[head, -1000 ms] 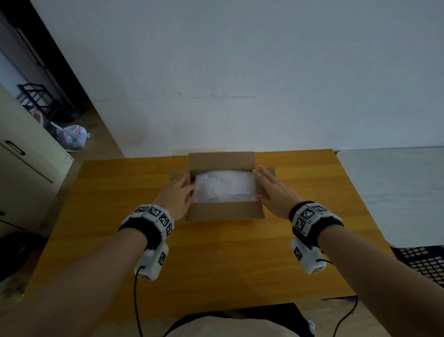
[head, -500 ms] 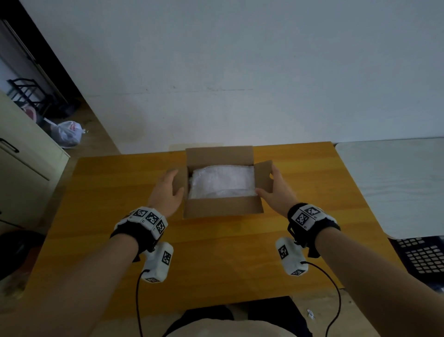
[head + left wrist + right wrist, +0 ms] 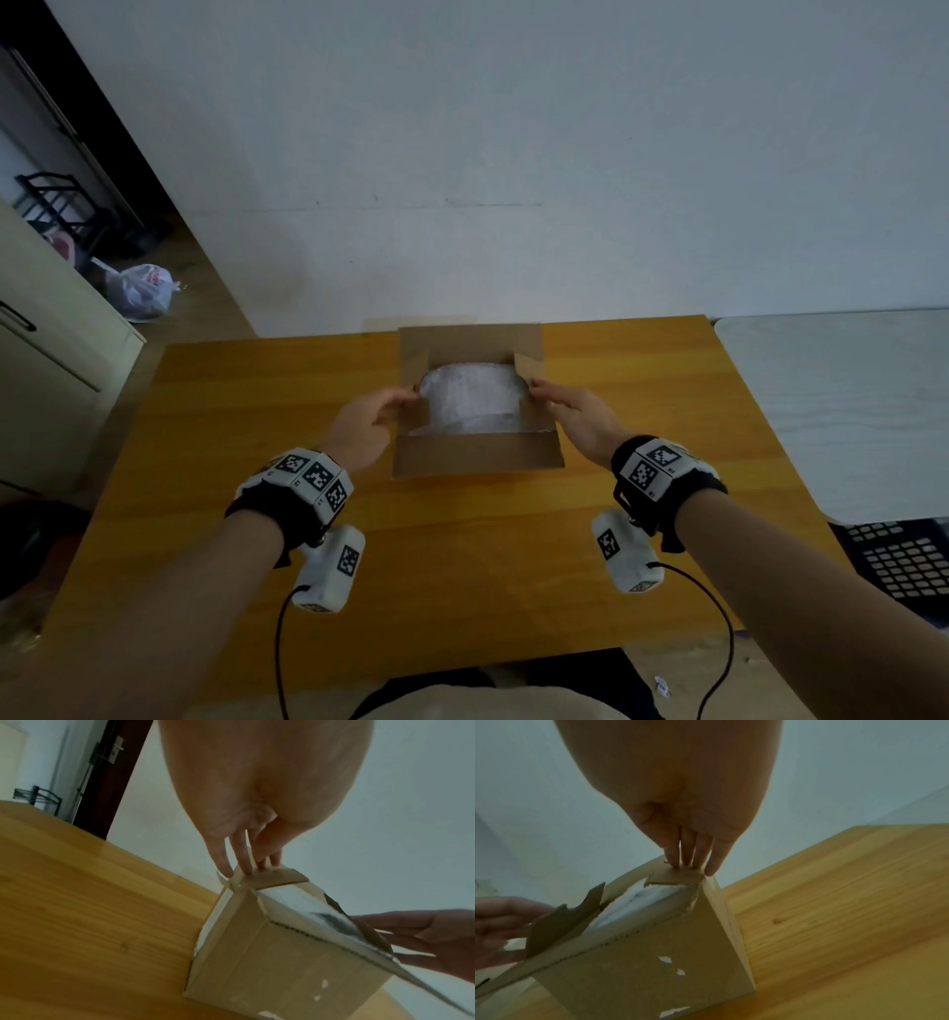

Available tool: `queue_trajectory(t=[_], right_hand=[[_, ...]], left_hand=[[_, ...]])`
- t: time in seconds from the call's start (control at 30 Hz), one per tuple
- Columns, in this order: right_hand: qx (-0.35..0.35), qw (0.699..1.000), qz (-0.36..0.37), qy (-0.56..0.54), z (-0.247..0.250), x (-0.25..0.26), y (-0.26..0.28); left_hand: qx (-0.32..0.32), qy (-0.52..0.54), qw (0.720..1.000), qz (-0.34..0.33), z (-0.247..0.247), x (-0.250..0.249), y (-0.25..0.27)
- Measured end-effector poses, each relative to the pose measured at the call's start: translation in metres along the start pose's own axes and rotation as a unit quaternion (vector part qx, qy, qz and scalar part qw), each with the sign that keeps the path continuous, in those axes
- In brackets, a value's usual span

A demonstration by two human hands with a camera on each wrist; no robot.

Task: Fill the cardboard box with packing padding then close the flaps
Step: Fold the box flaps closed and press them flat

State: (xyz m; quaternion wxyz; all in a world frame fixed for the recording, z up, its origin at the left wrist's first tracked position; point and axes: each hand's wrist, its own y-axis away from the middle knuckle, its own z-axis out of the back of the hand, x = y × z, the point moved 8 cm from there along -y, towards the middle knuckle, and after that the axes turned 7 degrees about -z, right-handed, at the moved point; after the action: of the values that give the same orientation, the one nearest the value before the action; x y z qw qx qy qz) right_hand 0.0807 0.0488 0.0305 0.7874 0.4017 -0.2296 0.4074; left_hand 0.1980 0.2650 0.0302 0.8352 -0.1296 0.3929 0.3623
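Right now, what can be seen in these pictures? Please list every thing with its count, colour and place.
cardboard box: 1, brown, on the table, far middle.
bubble wrap padding: 1, white, inside the box.
side flaps: 2, brown, folding inward over the padding.
wooden table: 1, orange-brown, under the box.
white table: 1, right.
plastic bag: 1, white, floor, left.
left hand: 1, fingers on the left flap.
right hand: 1, fingers on the right flap.
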Motion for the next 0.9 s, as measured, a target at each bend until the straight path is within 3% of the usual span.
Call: queue_trajectory(t=[0.1, 0.23, 0.4, 0.5, 0.6, 0.77, 0.9], right_hand=[[0.044, 0.998, -0.004, 0.048, -0.005, 0.000, -0.001], [0.088, 0.987, -0.016, 0.133, -0.008, -0.004, -0.002], [0.121, 0.944, 0.029, 0.306, -0.016, -0.003, 0.005], [0.126, 0.927, 0.050, 0.349, -0.019, -0.007, 0.002], [0.125, 0.935, 0.049, 0.327, -0.022, -0.013, -0.003], [0.128, 0.975, 0.013, 0.179, -0.014, -0.011, -0.006], [0.094, 0.988, 0.006, 0.121, -0.004, -0.005, -0.015]], left_hand=[[0.031, -0.075, 0.997, 0.006, -0.002, 0.007, 0.002], [0.084, -0.081, 0.993, -0.001, -0.007, 0.011, 0.006], [0.140, -0.131, 0.981, -0.013, -0.014, 0.012, 0.007], [0.131, -0.157, 0.979, -0.019, -0.015, 0.011, 0.007], [0.133, -0.166, 0.977, -0.022, -0.015, 0.013, 0.008], [0.122, -0.145, 0.981, -0.028, -0.006, 0.006, 0.003], [0.104, -0.109, 0.989, 0.005, 0.000, 0.001, -0.003]])
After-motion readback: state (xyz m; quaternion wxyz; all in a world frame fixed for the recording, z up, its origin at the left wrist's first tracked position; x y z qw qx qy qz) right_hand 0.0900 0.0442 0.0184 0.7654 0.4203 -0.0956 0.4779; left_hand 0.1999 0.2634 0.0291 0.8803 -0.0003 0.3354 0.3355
